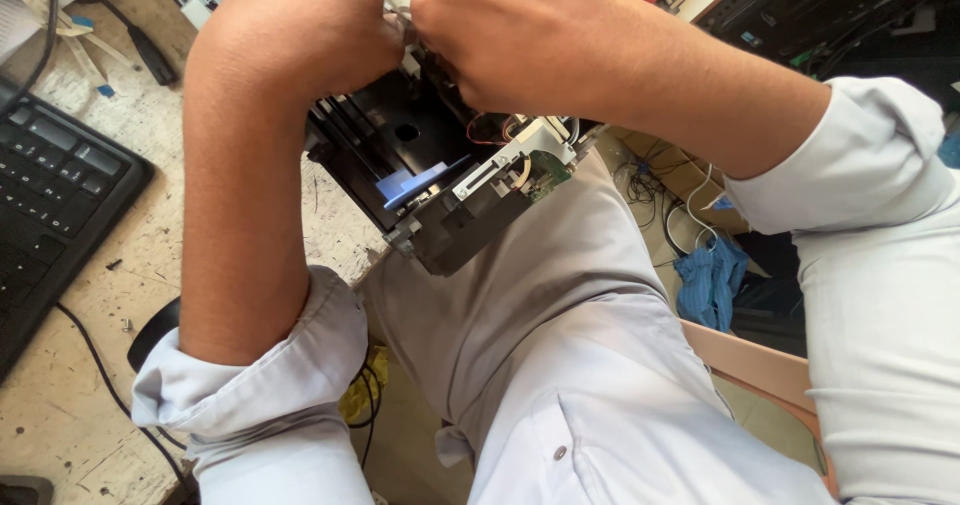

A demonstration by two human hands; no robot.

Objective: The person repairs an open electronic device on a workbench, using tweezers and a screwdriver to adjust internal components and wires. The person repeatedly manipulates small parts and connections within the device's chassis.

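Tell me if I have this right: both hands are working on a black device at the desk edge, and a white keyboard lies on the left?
Not quite: the keyboard is black, not white, as the head view shows. The rest holds: the left hand and right hand are both on the black device at the desk edge.

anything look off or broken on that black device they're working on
The black device is opened up: a green circuit board and red wires sit exposed at its near corner. It also hangs past the table edge, over the lap. Both hands hide its far end.
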